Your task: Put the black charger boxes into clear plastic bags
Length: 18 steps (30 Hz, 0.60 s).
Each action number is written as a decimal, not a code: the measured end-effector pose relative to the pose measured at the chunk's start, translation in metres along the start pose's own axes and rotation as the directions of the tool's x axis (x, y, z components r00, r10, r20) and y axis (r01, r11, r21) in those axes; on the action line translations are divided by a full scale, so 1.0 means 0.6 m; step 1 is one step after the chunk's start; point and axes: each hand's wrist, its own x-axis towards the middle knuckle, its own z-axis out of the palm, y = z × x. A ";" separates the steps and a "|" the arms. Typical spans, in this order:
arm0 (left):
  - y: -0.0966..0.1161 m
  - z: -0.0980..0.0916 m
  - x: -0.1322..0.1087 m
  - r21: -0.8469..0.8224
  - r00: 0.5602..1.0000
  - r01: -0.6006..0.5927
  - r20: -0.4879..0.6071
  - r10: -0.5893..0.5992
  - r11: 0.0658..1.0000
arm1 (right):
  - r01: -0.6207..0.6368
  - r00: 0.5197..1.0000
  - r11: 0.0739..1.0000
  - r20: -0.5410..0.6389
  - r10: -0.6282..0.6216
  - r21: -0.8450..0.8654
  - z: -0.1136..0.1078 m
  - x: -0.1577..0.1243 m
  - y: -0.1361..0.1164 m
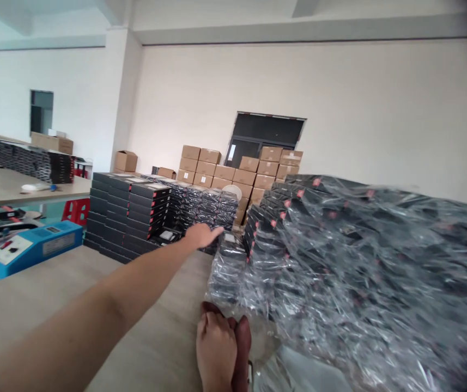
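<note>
Head view: I see a broad stack of flat black rectangular boxes with small red marks, covered in clear, crinkled, glossy plastic. It fills the right side of a pale wood-toned surface. Left of centre stands a neat stack of unwrapped matte black boxes, beside a bright blue box-shaped machine with a light control panel.

My bare left arm stretches diagonally from the lower left corner to the centre. The left hand is near the plastic-covered stack's near corner, thumb pointing right; its fingers are hidden, so I cannot tell whether it is open or closed. Lower down, the right hand shows its back, fingers bent, against a dark reddish-brown shape I cannot identify; I cannot tell whether it grips anything.
</note>
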 end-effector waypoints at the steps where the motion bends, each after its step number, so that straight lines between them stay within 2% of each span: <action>1: -0.020 -0.014 0.006 0.047 0.999 0.026 -0.031 -0.024 0.999 | 0.005 1.000 0.999 0.030 -0.004 -0.045 0.003 0.000 -0.004; 4: -0.082 -0.040 0.001 0.160 0.998 0.065 -0.024 -0.062 0.985 | 0.037 0.995 0.990 0.095 -0.024 -0.137 0.012 0.002 -0.011; 7: -0.123 -0.030 -0.037 0.212 0.999 0.049 0.006 -0.052 0.976 | 0.065 0.994 0.985 0.094 -0.050 -0.162 0.019 0.003 -0.006; 11: -0.137 -0.011 -0.107 0.164 0.998 -0.061 -0.004 0.062 0.985 | 0.132 0.991 0.981 0.022 -0.130 -0.140 0.028 0.002 0.003; 14: -0.133 -0.028 -0.160 0.079 0.984 -0.170 -0.041 0.173 0.982 | 0.146 0.989 0.980 0.001 -0.147 -0.134 0.023 0.004 -0.003; 16: -0.129 -0.044 -0.197 -0.182 0.967 -0.242 -0.133 0.220 0.953 | 0.172 0.984 0.976 -0.016 -0.175 -0.137 0.007 0.009 -0.012; 17: -0.128 -0.048 -0.216 -0.420 0.958 -0.273 -0.199 0.206 0.866 | 0.188 0.980 0.971 -0.029 -0.194 -0.151 -0.006 0.011 -0.016; 18: -0.128 -0.049 -0.235 -0.678 0.956 -0.289 -0.245 0.164 0.675 | 0.188 0.978 0.965 -0.052 -0.201 -0.183 -0.020 0.012 -0.017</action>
